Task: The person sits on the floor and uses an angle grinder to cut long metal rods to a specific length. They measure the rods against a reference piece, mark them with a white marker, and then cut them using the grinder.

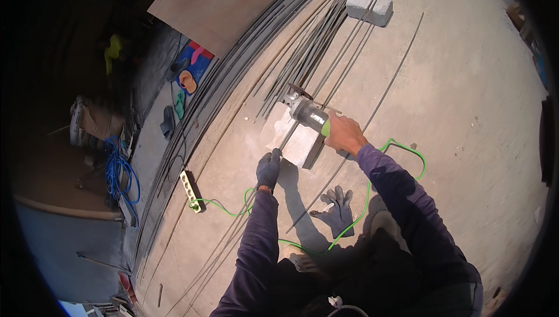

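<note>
My bare right hand [345,134] is closed around the rear of an angle grinder [311,115], a grey and green tool. Its cutting disc [300,91] lies over thin steel rods at the far end of a pale concrete block [299,151]. I cannot tell whether the disc is spinning or touching the metal. In a dark glove, my left hand [268,170] is wrapped around the steel rods [286,138] just on the near side of that block. The rods run on past my left forearm and out toward the far side.
A second concrete block [370,8] sits under the rods farther off. Bundled rods [317,43] lie to the far left. A loose glove [338,212] and a green cord [368,196] are near my feet; a power strip [189,191] is at left. One rod [391,81] lies right.
</note>
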Tool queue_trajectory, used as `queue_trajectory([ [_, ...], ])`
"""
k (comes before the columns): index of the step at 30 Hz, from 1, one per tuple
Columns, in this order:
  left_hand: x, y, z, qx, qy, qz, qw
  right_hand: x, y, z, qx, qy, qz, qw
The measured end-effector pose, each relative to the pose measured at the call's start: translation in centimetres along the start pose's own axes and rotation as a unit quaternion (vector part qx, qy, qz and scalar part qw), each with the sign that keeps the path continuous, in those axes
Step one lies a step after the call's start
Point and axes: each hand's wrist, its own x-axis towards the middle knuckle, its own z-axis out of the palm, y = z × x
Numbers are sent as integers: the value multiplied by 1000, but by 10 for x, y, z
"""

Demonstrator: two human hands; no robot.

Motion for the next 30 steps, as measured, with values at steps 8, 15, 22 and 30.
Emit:
queue_trajectory([
  [8,15,-16,4,-26,-30,-31,999,12,0,3,-8,-3,-14,1000],
  [15,6,-2,0,-119,-51,-56,990,8,2,8,4,7,-7,1000],
  [22,6,-5,-2,-151,-47,-56,986,8,0,6,22,-5,-4,1000],
  [30,7,-3,-2,-158,-57,-87,982,9,5,11,30,5,-6,1000],
])
